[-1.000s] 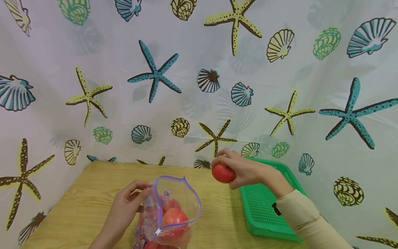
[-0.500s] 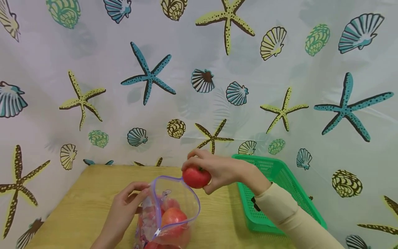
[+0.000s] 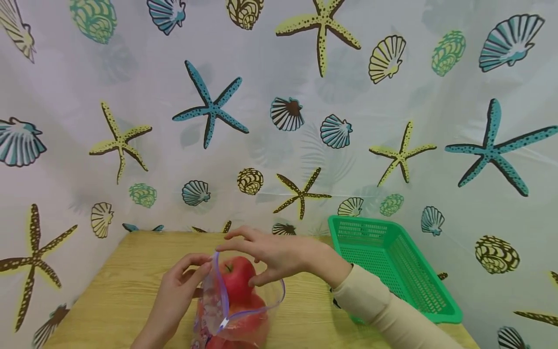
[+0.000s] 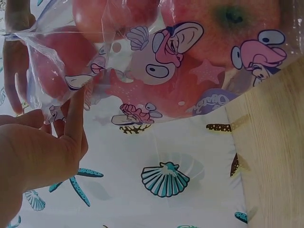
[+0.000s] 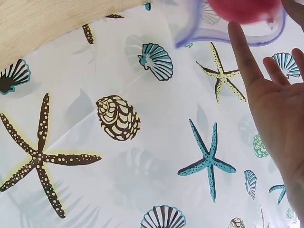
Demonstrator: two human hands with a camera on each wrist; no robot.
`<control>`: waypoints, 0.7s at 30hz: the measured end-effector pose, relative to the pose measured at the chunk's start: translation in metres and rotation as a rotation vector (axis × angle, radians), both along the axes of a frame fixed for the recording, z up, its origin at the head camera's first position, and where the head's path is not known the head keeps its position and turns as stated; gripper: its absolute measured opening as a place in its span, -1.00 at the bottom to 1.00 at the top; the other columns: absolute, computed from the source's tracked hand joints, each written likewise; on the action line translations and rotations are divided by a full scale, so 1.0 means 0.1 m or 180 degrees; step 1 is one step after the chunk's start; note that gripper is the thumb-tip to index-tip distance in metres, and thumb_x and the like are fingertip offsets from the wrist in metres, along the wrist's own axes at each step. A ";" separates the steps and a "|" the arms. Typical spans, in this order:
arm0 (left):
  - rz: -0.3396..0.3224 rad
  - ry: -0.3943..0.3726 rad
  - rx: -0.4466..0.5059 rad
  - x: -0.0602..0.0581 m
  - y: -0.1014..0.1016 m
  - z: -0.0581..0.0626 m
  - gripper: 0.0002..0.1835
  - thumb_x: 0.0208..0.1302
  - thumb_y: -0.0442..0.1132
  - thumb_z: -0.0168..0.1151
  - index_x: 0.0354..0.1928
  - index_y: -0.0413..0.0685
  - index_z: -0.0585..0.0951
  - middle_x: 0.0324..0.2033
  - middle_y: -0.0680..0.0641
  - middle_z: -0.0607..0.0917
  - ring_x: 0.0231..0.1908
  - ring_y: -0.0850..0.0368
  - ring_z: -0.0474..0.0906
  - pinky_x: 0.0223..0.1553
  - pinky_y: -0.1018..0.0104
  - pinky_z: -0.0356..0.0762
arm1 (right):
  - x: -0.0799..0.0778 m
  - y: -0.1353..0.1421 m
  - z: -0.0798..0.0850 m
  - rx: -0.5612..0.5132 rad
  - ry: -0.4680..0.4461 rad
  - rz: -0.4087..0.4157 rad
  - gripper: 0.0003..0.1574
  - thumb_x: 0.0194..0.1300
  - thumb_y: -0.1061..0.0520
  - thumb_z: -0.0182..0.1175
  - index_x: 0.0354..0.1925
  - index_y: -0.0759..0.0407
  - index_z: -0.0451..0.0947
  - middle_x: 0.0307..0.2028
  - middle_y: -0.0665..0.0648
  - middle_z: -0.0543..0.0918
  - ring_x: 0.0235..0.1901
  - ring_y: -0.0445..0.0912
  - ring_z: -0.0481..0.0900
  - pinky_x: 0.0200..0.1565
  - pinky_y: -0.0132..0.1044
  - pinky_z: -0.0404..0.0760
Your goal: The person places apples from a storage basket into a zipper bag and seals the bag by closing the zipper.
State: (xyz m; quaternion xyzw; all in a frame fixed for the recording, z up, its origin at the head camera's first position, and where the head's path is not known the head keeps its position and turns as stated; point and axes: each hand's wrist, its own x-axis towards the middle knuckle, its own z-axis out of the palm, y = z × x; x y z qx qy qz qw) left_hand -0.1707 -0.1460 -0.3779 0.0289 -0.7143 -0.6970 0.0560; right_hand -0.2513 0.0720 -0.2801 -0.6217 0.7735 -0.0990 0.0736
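Observation:
A clear zip bag (image 3: 223,291) with a purple zip edge and cartoon prints stands on the table, its mouth spread. My left hand (image 3: 178,286) pinches the left side of its mouth between thumb and fingers. Just inside the opening is a red apple (image 3: 237,278), above another apple (image 3: 246,315) lower down. Over the mouth, my right hand (image 3: 279,252) has its fingers spread, fingertips at the zip edge and thumb close beside the upper apple. Through the printed plastic in the left wrist view, several apples (image 4: 209,28) show.
To the right on the wooden table (image 3: 144,271) is a green perforated basket (image 3: 436,317), partly behind the right sleeve (image 3: 370,295). A small black object (image 3: 334,298) shows beside that sleeve. A curtain (image 3: 261,63) printed with shells and starfish surrounds the table.
My right hand has carried the apple leftward from beside the basket to the bag and let go of it in the mouth. My left hand keeps its pinch on the bag.

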 end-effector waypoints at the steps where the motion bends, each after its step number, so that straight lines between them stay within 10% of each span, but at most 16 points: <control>1: 0.0011 -0.0017 -0.0006 0.00 0.00 -0.01 -0.56 0.23 0.08 0.18 0.04 -0.03 0.52 -0.05 -0.06 0.49 -0.17 0.14 0.57 -0.24 0.22 0.65 | 0.00 0.00 0.00 -0.0030 -0.0015 0.0023 -0.01 0.15 0.02 0.32 0.40 -0.12 0.00 0.32 0.03 0.06 0.22 -0.14 0.19 0.00 -0.45 0.50; 21: 0.0006 0.0064 -0.0061 0.04 -0.08 -0.06 -0.57 0.25 0.07 0.18 0.03 -0.04 0.52 -0.06 -0.05 0.50 -0.19 0.17 0.56 -0.24 0.26 0.64 | -0.21 0.30 -0.45 -0.0129 0.0085 -0.0559 -0.33 0.33 0.11 0.13 0.35 -0.05 0.16 0.19 0.00 0.31 0.07 -0.19 0.38 -0.11 -0.46 0.53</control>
